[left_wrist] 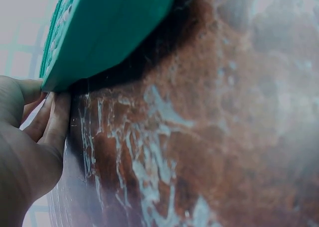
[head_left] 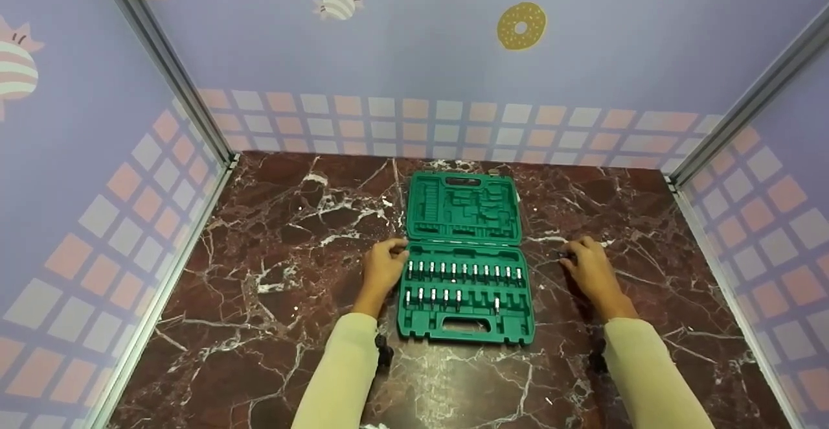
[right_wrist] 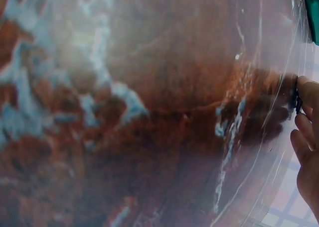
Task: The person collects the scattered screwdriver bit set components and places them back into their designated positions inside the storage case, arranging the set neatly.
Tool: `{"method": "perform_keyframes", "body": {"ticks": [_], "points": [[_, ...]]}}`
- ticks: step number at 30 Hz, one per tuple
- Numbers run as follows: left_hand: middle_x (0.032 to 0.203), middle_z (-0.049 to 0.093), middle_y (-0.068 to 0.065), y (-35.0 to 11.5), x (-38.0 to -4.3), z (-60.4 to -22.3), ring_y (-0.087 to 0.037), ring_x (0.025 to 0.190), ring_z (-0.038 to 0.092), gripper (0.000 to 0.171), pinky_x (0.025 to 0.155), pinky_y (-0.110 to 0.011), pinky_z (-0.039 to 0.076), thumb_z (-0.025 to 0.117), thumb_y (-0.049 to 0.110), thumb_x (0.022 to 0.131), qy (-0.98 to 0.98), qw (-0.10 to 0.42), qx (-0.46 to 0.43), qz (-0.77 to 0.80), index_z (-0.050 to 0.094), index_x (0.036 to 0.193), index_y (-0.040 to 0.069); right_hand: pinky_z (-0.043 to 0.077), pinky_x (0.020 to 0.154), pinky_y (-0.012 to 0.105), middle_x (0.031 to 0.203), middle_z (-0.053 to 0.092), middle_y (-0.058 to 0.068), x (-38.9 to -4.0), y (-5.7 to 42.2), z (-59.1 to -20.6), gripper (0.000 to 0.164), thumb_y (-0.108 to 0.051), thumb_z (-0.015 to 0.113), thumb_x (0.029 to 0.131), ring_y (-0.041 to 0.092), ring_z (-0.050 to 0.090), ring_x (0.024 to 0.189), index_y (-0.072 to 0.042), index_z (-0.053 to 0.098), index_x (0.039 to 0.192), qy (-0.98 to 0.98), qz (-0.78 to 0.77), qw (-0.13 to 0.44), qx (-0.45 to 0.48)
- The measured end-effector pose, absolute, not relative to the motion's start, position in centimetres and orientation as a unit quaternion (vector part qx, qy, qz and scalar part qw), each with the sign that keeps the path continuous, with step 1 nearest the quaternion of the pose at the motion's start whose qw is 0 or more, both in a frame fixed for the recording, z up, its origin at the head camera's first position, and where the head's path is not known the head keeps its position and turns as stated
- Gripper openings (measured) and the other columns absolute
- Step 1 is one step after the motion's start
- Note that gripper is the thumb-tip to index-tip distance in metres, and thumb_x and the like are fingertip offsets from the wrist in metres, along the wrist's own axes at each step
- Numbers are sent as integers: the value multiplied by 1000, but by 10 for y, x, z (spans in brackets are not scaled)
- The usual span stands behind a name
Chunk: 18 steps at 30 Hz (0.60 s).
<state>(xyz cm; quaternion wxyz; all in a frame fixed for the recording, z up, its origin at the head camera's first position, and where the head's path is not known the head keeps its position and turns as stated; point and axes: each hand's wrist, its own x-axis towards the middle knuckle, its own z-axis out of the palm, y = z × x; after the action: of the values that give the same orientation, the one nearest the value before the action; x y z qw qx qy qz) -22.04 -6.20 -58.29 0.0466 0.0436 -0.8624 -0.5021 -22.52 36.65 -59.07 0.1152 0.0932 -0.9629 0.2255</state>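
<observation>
A green plastic socket case [head_left: 465, 205] lies opened out on the marble-patterned table. Its near half carries two rows of silver bit sockets [head_left: 464, 269], with gaps in the front row's right part; the far half shows bare moulded recesses. At the case's left side, near the hinge, my left hand [head_left: 383, 266] pinches the edge; in the left wrist view thumb and fingers [left_wrist: 61, 118] meet at the green rim. To the right, apart from the case, my right hand [head_left: 590, 271] pinches a small dark piece [right_wrist: 298, 101], its kind mostly hidden by the fingers.
Dark red marbled tabletop [head_left: 311, 267] surrounds the case. A purple patterned wall [head_left: 427, 46] closes off the back, with side panels meeting it along metal corner strips [head_left: 175, 72]. Dark wrist straps [head_left: 383, 351] show below the sleeves.
</observation>
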Motion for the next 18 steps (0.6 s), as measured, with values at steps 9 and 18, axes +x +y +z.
{"method": "perform_keyframes", "body": {"ticks": [9, 18], "points": [[103, 77, -8, -63, -220, -585, -25, 95, 73, 20, 82, -42, 59, 73, 10, 97, -859, 51, 34, -509, 79, 116, 10, 49, 91, 61, 103, 64, 24, -224, 368, -592, 13, -3, 77, 91, 49, 60, 103, 3, 70, 101, -959, 233, 125, 100], [102, 77, -8, -63, -220, -585, -25, 94, 73, 20, 82, -43, 59, 74, 10, 96, -863, 59, 34, -500, 79, 115, 10, 48, 93, 61, 101, 64, 24, -223, 371, -594, 12, -1, 76, 91, 48, 61, 102, 4, 67, 97, -951, 254, 137, 112]]}}
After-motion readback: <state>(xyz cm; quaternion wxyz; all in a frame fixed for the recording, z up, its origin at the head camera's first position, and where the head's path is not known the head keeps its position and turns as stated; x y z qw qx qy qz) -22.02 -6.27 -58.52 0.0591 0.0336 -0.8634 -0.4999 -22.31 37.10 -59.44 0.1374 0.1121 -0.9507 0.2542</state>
